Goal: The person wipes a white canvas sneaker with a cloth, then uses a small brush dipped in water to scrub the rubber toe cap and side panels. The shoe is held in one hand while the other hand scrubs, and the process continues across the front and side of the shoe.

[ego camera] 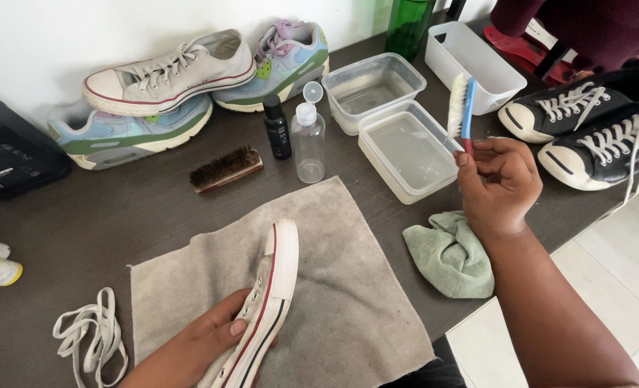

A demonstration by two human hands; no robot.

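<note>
A: Left hand (204,345) has the white sneaker (262,309), fingers closed round its side. We hold it tilted on edge over the grey towel (348,287), sole facing right, probably so the rubber edge is exposed.

B: Right hand (499,183)?

A: Fingers pinched on the handle of the blue brush (463,108), bristles up, just above the near clear tub (405,154). Looks like there's water in the tub, so we keep the brush by it.

B: Rest of the desk (118,223)?

A: Laces (93,338) are out, lying left of the towel. Wooden brush (226,169), small black bottle (277,128) and clear bottle (308,144) sit behind the towel, within reach. Green cloth (452,255) is bunched at the desk edge under our right wrist. The matching sneaker (168,72) is stacked on a coloured pair at the wall.
</note>
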